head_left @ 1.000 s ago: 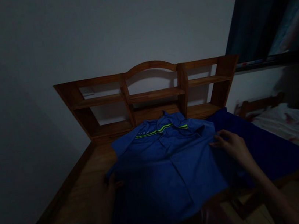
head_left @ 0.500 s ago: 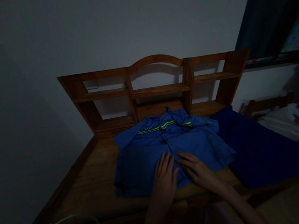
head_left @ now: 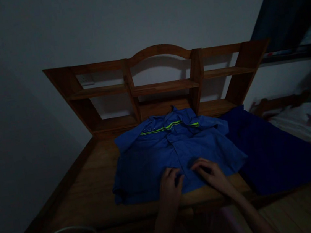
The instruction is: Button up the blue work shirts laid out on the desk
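A blue short-sleeved button-up shirt [head_left: 144,160] lies spread on the wooden desk [head_left: 88,195], collar away from me, with yellow-green stripes across its chest. Over its lower front, just left of the button edge, is my left hand [head_left: 170,185]. Its fingers are bent, and a small gap shows between fingertips and thumb. To the right of the button edge, my right hand [head_left: 211,174] is curled, thumb and fingertips coming together low over the cloth. Whether a bit of fabric is pinched there cannot be made out in the dim light.
Dark blue cloth [head_left: 276,153] covers the desk's right end and hangs past its edge. A wooden shelf unit [head_left: 165,87] stands along the back against the wall. A pale cable [head_left: 70,228] with a yellow piece lies at the front left. Whitish fabric [head_left: 306,122] is at far right.
Both hands have gone from lying flat with outstretched fingers to bent fingers, and they have drawn slightly apart. The shirt lies much as before; the view has shifted a little.
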`<action>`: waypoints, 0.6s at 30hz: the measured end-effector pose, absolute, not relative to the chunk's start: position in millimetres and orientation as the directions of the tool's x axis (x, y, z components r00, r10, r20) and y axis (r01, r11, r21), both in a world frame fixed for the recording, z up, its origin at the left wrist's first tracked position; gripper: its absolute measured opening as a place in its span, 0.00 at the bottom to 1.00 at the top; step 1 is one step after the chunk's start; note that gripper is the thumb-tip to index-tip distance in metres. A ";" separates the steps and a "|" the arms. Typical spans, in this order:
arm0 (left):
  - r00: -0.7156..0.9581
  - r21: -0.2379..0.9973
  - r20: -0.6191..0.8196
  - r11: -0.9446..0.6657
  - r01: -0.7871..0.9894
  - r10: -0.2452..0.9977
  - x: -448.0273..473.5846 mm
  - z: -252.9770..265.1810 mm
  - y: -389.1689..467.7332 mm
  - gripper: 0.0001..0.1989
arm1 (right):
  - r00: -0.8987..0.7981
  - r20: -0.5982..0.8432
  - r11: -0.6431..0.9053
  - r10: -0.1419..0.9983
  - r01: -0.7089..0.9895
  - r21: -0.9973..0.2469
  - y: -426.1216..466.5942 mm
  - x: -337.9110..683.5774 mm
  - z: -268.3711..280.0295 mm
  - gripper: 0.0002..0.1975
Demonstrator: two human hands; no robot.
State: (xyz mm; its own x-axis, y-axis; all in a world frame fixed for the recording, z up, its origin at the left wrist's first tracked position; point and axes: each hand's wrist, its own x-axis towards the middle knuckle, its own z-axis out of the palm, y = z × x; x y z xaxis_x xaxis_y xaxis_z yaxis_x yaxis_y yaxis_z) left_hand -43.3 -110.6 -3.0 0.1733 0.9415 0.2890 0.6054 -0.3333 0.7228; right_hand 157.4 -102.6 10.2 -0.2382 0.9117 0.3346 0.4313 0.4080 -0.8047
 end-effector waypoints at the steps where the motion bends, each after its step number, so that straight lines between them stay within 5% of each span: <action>1: 0.166 0.733 0.274 -0.317 0.602 0.947 -40.2 -2.6 -109.9 0.08 | -0.263 0.334 0.421 0.905 0.442 -0.792 -102.7 155.9 10.2 0.10; 13: 0.147 0.739 0.266 -0.299 0.604 0.953 -35.9 -7.4 -99.8 0.02 | -0.373 0.358 0.515 0.856 0.566 -0.643 -107.5 150.5 7.6 0.18; 18: 0.134 0.771 0.251 -0.281 0.571 0.959 -35.7 -9.9 -101.2 0.04 | -0.357 0.302 0.457 0.884 0.521 -0.721 -104.0 150.8 7.3 0.18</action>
